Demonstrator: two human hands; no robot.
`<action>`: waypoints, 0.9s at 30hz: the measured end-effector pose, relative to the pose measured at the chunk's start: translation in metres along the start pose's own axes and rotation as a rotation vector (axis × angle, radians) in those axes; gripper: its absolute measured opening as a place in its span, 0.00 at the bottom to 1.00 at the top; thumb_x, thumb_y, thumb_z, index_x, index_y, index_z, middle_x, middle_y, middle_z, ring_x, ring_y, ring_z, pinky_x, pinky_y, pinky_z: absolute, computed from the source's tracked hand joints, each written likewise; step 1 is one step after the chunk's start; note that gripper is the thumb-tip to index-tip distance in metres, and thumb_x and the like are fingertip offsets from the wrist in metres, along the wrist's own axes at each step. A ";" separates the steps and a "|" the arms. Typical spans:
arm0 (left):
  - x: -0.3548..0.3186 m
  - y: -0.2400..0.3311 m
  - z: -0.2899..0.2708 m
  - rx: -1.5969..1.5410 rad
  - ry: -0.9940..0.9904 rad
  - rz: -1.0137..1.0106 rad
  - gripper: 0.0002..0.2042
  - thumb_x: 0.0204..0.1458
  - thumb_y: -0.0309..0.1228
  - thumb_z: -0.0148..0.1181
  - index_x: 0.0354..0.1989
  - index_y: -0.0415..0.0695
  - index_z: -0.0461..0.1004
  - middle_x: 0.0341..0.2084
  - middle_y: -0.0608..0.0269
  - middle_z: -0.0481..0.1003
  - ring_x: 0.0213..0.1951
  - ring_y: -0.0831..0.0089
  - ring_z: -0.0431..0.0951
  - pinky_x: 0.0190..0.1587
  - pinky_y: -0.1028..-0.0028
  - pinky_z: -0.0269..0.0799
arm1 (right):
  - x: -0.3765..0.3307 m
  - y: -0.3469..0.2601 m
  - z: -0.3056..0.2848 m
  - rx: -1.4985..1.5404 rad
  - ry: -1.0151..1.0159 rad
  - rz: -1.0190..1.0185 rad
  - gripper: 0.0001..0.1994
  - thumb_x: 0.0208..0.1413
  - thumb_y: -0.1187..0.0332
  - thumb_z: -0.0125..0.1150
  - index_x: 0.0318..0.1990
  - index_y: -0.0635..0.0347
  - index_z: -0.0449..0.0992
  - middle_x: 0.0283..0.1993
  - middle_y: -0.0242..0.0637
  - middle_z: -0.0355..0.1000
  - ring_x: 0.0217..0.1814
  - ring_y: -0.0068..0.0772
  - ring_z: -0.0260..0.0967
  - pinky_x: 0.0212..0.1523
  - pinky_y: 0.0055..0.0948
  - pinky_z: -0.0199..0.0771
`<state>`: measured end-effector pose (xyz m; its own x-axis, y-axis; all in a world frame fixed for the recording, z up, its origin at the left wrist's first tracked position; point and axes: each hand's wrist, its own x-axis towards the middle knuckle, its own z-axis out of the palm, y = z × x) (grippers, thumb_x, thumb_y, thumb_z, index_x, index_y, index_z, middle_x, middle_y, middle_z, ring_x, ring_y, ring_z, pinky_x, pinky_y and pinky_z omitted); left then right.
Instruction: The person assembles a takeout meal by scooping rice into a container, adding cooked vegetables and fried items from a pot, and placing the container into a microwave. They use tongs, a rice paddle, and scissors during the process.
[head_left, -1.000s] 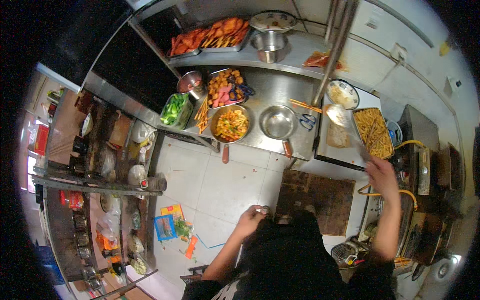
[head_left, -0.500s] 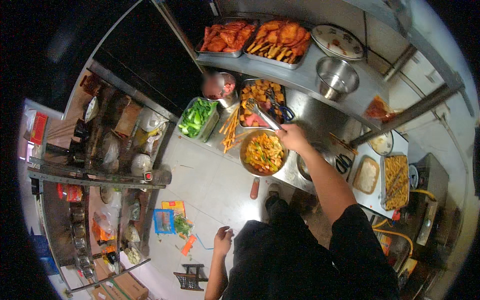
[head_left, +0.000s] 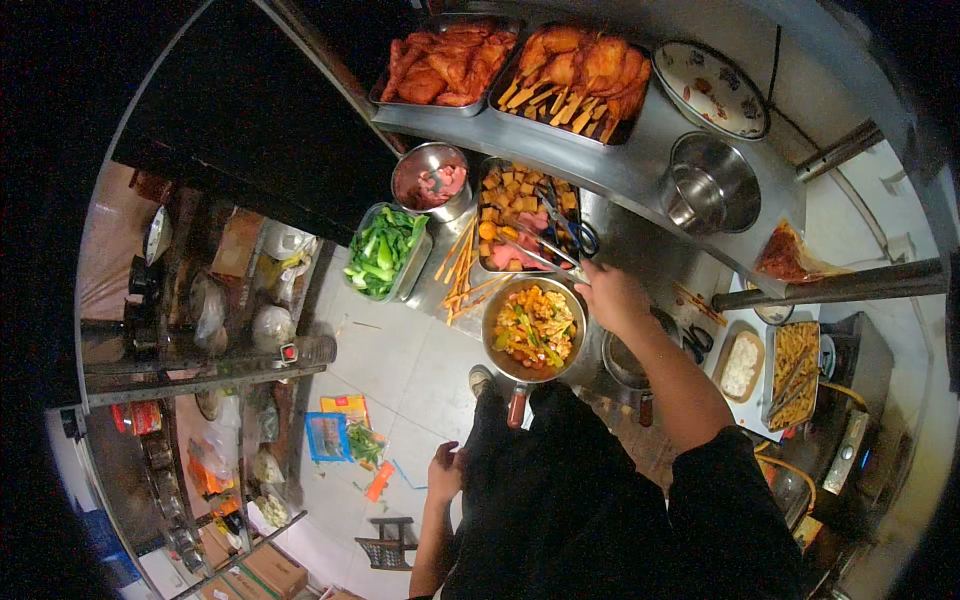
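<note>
My right hand grips metal tongs over the metal tray of tofu cubes, close to its pink meat slices. Scissors with dark blue handles lie along that tray's right side. Just nearer to me stands a round pan of cooked vegetables and egg-like pieces, its wooden handle toward my body. Low by my left side hangs my left hand, its fingers loosely bent, with nothing visible in it.
Left of the tray are a steel bowl of pink meat, a box of greens and wooden sticks. The raised shelf bears trays of reddish meat and skewered pieces. To the right sit a lidded pan and black-handled scissors.
My right hand with the tongs has come a little lower and right in the picture, the tong tips nearer the pink slices. My body has moved closer to the counter.
</note>
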<state>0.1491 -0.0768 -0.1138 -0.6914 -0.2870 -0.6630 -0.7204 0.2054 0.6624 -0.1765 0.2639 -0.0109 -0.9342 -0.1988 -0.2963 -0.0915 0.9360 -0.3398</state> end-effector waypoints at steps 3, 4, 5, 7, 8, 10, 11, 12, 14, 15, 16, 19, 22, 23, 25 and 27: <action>0.020 0.017 -0.012 0.056 -0.027 0.055 0.17 0.62 0.33 0.61 0.53 0.33 0.72 0.29 0.55 0.81 0.32 0.71 0.80 0.37 0.73 0.74 | 0.002 0.007 0.002 0.073 0.001 0.003 0.23 0.65 0.56 0.57 0.60 0.61 0.72 0.41 0.51 0.79 0.42 0.56 0.78 0.44 0.48 0.78; 0.024 0.025 -0.017 0.083 -0.022 0.091 0.17 0.62 0.34 0.61 0.53 0.33 0.72 0.30 0.54 0.81 0.33 0.71 0.80 0.38 0.73 0.74 | 0.002 0.010 0.002 0.129 0.011 0.000 0.21 0.65 0.57 0.57 0.59 0.61 0.73 0.39 0.49 0.79 0.40 0.53 0.78 0.42 0.46 0.78; 0.027 0.035 -0.022 0.107 -0.023 0.070 0.17 0.63 0.34 0.61 0.54 0.34 0.72 0.30 0.57 0.81 0.33 0.73 0.79 0.39 0.74 0.74 | 0.001 0.014 0.002 0.189 0.021 -0.023 0.20 0.65 0.58 0.57 0.57 0.62 0.73 0.36 0.46 0.80 0.38 0.50 0.78 0.41 0.45 0.78; 0.029 0.062 -0.028 0.038 -0.065 0.134 0.17 0.63 0.33 0.61 0.53 0.34 0.72 0.31 0.60 0.80 0.33 0.75 0.78 0.39 0.75 0.73 | -0.007 0.020 0.001 0.474 -0.033 -0.028 0.17 0.64 0.59 0.58 0.54 0.59 0.75 0.33 0.45 0.78 0.34 0.43 0.78 0.38 0.44 0.78; 0.030 0.081 -0.031 0.027 -0.088 0.096 0.17 0.63 0.33 0.61 0.53 0.34 0.73 0.31 0.61 0.80 0.33 0.77 0.77 0.39 0.75 0.73 | -0.011 0.021 0.001 0.578 -0.048 0.026 0.16 0.63 0.60 0.58 0.53 0.58 0.76 0.31 0.44 0.77 0.32 0.40 0.78 0.36 0.43 0.78; 0.029 0.122 -0.024 -0.032 -0.175 0.187 0.13 0.63 0.32 0.62 0.48 0.35 0.76 0.32 0.66 0.77 0.34 0.82 0.73 0.39 0.78 0.71 | -0.029 0.018 0.006 1.052 -0.250 0.139 0.16 0.66 0.60 0.56 0.54 0.59 0.75 0.30 0.34 0.73 0.23 0.25 0.68 0.24 0.29 0.69; 0.033 0.146 -0.012 -0.113 -0.228 0.272 0.12 0.63 0.31 0.61 0.49 0.36 0.77 0.33 0.67 0.77 0.35 0.82 0.73 0.40 0.80 0.70 | -0.042 0.012 0.012 1.269 -0.322 0.176 0.16 0.67 0.59 0.56 0.54 0.59 0.74 0.30 0.32 0.71 0.22 0.20 0.65 0.20 0.24 0.65; 0.039 0.169 0.000 -0.118 -0.254 0.309 0.11 0.63 0.29 0.61 0.49 0.36 0.77 0.35 0.66 0.78 0.39 0.81 0.74 0.45 0.79 0.70 | -0.055 0.003 0.019 1.487 -0.418 0.211 0.16 0.69 0.58 0.56 0.53 0.60 0.73 0.31 0.30 0.70 0.20 0.15 0.62 0.17 0.19 0.61; 0.056 0.210 0.026 -0.339 -0.463 0.358 0.21 0.66 0.37 0.56 0.61 0.36 0.69 0.52 0.55 0.76 0.54 0.70 0.75 0.57 0.70 0.70 | -0.072 -0.018 0.036 1.919 -0.662 0.224 0.18 0.71 0.54 0.50 0.56 0.60 0.70 0.34 0.29 0.69 0.18 0.16 0.59 0.16 0.19 0.61; 0.065 0.226 0.038 -0.587 -0.582 0.346 0.25 0.67 0.41 0.54 0.66 0.36 0.64 0.59 0.51 0.73 0.59 0.66 0.73 0.61 0.66 0.69 | -0.081 -0.031 0.048 2.040 -0.721 0.199 0.19 0.71 0.52 0.48 0.54 0.58 0.71 0.32 0.29 0.69 0.16 0.16 0.57 0.14 0.19 0.58; 0.076 0.240 0.047 -0.775 -0.802 0.281 0.32 0.68 0.47 0.50 0.71 0.36 0.56 0.66 0.48 0.65 0.65 0.59 0.69 0.65 0.59 0.67 | -0.090 -0.044 0.059 2.152 -0.762 0.195 0.20 0.71 0.50 0.47 0.53 0.56 0.71 0.30 0.29 0.69 0.14 0.16 0.56 0.12 0.19 0.55; 0.080 0.250 0.060 -0.963 -0.990 0.272 0.32 0.66 0.49 0.52 0.71 0.39 0.56 0.65 0.48 0.67 0.64 0.54 0.69 0.66 0.49 0.65 | -0.116 -0.076 0.079 2.310 -0.876 0.072 0.24 0.72 0.45 0.41 0.50 0.57 0.70 0.27 0.29 0.66 0.11 0.18 0.54 0.10 0.22 0.52; 0.076 0.245 0.060 -1.112 -1.020 0.380 0.28 0.66 0.45 0.54 0.66 0.37 0.60 0.53 0.53 0.75 0.56 0.57 0.76 0.61 0.51 0.72 | -0.122 -0.093 0.081 2.495 -0.940 0.063 0.26 0.71 0.44 0.40 0.49 0.60 0.70 0.27 0.31 0.68 0.17 0.24 0.64 0.18 0.25 0.63; 0.075 0.244 0.059 -1.114 -0.944 0.340 0.27 0.66 0.44 0.53 0.65 0.36 0.60 0.49 0.54 0.76 0.50 0.60 0.78 0.59 0.52 0.73 | -0.117 -0.090 0.076 2.145 -0.819 -0.009 0.28 0.71 0.42 0.39 0.46 0.60 0.72 0.29 0.33 0.71 0.23 0.30 0.71 0.24 0.28 0.70; 0.076 0.243 0.053 -1.144 -0.789 0.323 0.19 0.66 0.42 0.54 0.55 0.39 0.69 0.47 0.52 0.77 0.47 0.60 0.79 0.54 0.54 0.77 | -0.094 -0.079 0.066 1.789 -0.712 0.079 0.23 0.72 0.49 0.42 0.43 0.60 0.74 0.31 0.36 0.74 0.28 0.33 0.73 0.31 0.34 0.74; 0.081 0.244 0.041 -1.129 -0.614 0.300 0.14 0.66 0.41 0.56 0.41 0.40 0.73 0.46 0.51 0.78 0.45 0.62 0.80 0.47 0.59 0.81 | -0.050 -0.050 0.052 1.291 -0.460 0.157 0.19 0.72 0.54 0.46 0.44 0.61 0.74 0.33 0.36 0.75 0.30 0.32 0.72 0.36 0.36 0.76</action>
<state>-0.0849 -0.0119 -0.0206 -0.9425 0.1623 -0.2922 -0.3021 -0.7876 0.5370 -0.1067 0.2116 -0.0255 -0.6846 -0.4308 -0.5880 0.6214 0.0769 -0.7797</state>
